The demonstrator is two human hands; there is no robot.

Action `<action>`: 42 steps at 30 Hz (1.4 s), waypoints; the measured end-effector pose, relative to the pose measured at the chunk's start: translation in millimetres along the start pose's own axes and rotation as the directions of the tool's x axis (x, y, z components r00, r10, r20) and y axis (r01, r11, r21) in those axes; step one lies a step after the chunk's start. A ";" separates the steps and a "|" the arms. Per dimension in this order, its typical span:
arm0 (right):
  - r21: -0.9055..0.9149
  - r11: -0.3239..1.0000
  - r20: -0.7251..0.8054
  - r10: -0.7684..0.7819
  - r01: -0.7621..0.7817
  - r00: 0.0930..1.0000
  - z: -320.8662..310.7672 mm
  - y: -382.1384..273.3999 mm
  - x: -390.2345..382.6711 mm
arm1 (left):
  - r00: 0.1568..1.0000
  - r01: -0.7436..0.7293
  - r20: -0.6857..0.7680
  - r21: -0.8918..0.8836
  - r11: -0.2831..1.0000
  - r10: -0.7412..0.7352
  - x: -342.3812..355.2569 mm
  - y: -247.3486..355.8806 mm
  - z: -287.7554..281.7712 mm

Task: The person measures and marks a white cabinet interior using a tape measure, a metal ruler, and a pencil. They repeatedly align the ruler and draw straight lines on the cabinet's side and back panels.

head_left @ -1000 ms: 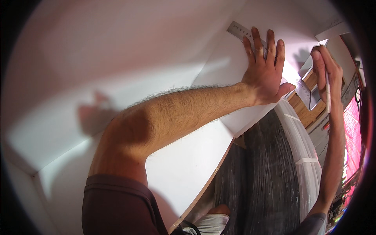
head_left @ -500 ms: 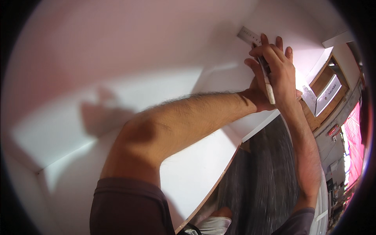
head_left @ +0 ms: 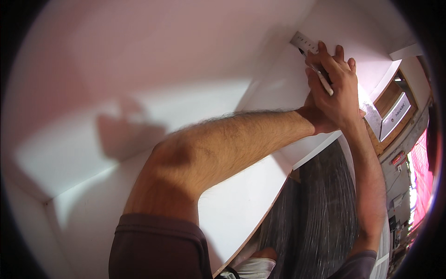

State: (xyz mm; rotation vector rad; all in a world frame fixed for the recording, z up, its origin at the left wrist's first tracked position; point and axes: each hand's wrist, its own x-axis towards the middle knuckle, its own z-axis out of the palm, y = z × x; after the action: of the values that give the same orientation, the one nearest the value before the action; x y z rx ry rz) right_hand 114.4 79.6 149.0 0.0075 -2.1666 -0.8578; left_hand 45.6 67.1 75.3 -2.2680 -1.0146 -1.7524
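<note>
- While the right hand (head_left: 340, 90) grips it, the pen (head_left: 327, 87) slants up-left across the white panel (head_left: 278, 88), dark tip just beside the square's edge; can't tell if the tip touches.
- Square (head_left: 304, 43): metal, marked end showing past the fingertips, middle hidden under the hands, far part out by the panel's right edge, second leg angled off there.
- Right hand: fingers closed around the pen, pale rear end out below them; sits over the left.
- Left hand (head_left: 323, 123): mostly covered by the right; visible fingers straight and apart, laid over the square.
- Left forearm (head_left: 241, 139): crosses from the lower left, dark sleeve (head_left: 160, 246) at upper arm.
- White board (head_left: 139, 60): fills the left side, hand-like shadow on it.
- Dark stack (head_left: 316, 200): below the hands, streaky sheen.
- Brown wood (head_left: 388, 96): right, behind the square's leg.
- Pink sheet (head_left: 420, 172): far right, bright, near the rim.
</note>
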 end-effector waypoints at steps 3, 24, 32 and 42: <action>-0.027 0.999 -0.049 -0.024 0.023 0.999 4.0 -4.8 1.7 | 0.999 0.001 -0.050 -0.042 0.999 -0.003 3.9 -15.0 7.4; -0.116 0.992 -0.042 0.043 -0.047 0.998 10.2 -10.2 -3.5 | 0.967 -0.119 -0.191 0.256 0.959 0.171 -5.0 6.0 2.4; -0.127 0.989 -0.004 0.071 -0.071 0.997 7.1 -11.7 -1.8 | 0.956 -0.126 -0.242 0.163 0.979 0.163 -2.3 -3.2 12.5; -0.137 0.988 0.011 0.078 -0.076 0.997 7.1 -10.7 -2.4 | 0.989 -0.029 -0.140 0.066 0.997 0.038 -6.3 16.2 -0.9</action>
State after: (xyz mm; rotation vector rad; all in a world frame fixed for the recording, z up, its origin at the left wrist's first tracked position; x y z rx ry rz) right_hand 108.4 76.1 137.9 -0.1516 -2.1046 -0.9622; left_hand 53.1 51.4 74.9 -2.0780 -0.9851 -1.8098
